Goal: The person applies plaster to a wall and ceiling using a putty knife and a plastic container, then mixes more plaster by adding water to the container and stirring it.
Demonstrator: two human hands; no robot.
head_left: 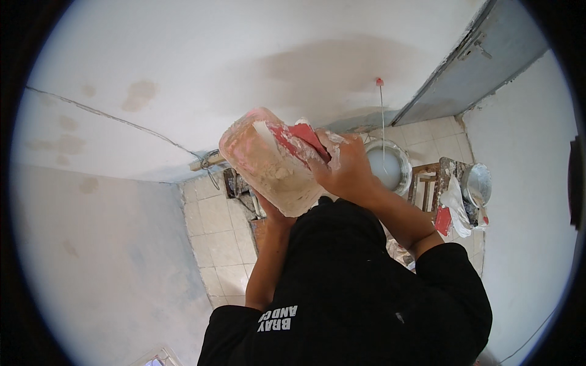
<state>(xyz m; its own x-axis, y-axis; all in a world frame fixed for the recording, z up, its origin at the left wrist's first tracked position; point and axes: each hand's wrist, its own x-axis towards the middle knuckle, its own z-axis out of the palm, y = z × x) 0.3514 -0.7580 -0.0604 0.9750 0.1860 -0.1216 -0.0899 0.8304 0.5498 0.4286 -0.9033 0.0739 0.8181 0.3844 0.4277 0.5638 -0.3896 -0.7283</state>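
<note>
In front of my chest, a shallow, rectangular pinkish plastic tub is tilted, its inside smeared with pale putty. My left hand supports it from below at the near left side, most of its fingers hidden behind the tub. Over the tub's right edge, my right hand is closed around a red putty spreader caked with white putty. The spreader's blade lies against the upper right part of the tub. White smears cover the right fingers.
A white wall with damp patches rises ahead, a cable running along it. To the right stand a bucket of whitish liquid, a stained wooden stool with a metal pot, and a grey door. Tiles cover the floor.
</note>
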